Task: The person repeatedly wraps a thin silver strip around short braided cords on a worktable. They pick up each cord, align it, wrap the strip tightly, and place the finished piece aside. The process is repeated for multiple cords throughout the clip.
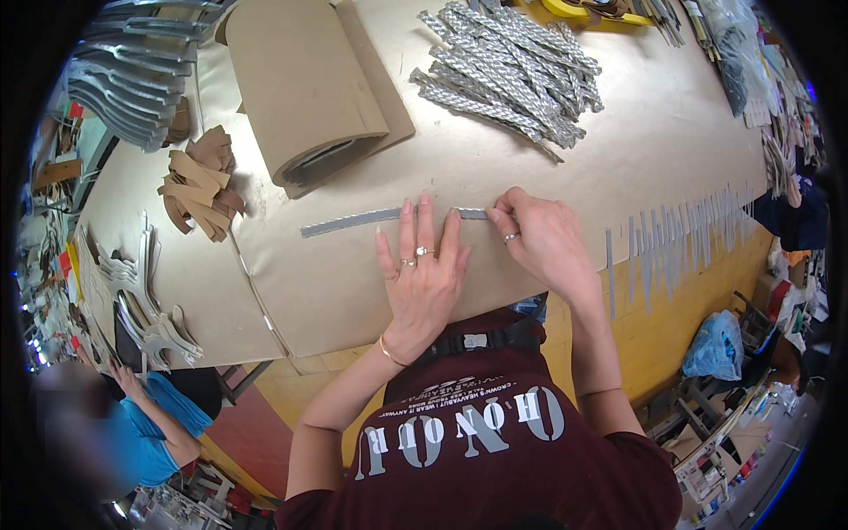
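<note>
A narrow grey strip with a silvery braided edge (349, 221) lies nearly level across the brown-covered table (309, 300). My left hand (420, 278) rests on it with fingers spread, the fingertips pressing it down near its middle. At the strip's right end, my right hand (543, 238) has thumb and index finger pinched together on it. The part of the strip beneath my fingers is hidden. Beyond my hands lies a pile of silver braided lengths (512, 71).
A thick brown roll (305, 88) lies at the far left, with brown scraps (203, 185) beside it. Curved silver pieces (132, 79) stand further left. Thin grey strips (676, 238) line the right table edge. A co-worker in a blue top (163, 424) is at the lower left.
</note>
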A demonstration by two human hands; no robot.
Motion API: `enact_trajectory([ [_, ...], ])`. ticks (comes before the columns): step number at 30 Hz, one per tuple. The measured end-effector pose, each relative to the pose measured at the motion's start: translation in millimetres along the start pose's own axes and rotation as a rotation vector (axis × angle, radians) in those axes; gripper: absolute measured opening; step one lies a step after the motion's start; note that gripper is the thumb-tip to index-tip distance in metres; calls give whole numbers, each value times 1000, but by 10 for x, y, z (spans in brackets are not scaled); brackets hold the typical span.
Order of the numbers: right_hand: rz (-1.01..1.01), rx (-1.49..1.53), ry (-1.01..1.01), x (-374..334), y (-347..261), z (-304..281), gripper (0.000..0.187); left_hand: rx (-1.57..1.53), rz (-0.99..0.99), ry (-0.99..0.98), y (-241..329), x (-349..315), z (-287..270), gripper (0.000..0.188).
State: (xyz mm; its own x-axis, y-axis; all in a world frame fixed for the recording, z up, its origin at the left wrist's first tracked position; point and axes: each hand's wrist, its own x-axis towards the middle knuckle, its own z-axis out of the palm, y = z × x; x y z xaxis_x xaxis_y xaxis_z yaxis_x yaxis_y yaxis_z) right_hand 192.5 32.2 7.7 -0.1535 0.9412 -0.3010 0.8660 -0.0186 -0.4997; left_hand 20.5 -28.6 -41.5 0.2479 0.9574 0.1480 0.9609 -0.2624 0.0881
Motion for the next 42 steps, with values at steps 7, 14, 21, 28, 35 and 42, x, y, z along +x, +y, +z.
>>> enact_trajectory([
  [7, -13, -107, 55, -25, -10, 65, 18, -154, 41, -36, 135, -2, -27, 60],
  [14, 144, -143, 121, -117, 41, 2, 25, -455, 78, -189, 203, 28, 39, 73],
  [21, 258, 145, 66, -255, 266, -198, 26, -400, 103, -223, 195, 16, 48, 74],
  [28, 216, 114, 136, -248, 276, -121, 25, -346, 109, -254, 212, 50, -7, 74],
  [35, 192, 70, 190, -262, 299, -44, 24, -277, 123, -277, 286, 88, -57, 72],
  [42, 213, 30, 252, -282, 284, 22, 26, -174, 119, -255, 438, 118, -36, 69],
])
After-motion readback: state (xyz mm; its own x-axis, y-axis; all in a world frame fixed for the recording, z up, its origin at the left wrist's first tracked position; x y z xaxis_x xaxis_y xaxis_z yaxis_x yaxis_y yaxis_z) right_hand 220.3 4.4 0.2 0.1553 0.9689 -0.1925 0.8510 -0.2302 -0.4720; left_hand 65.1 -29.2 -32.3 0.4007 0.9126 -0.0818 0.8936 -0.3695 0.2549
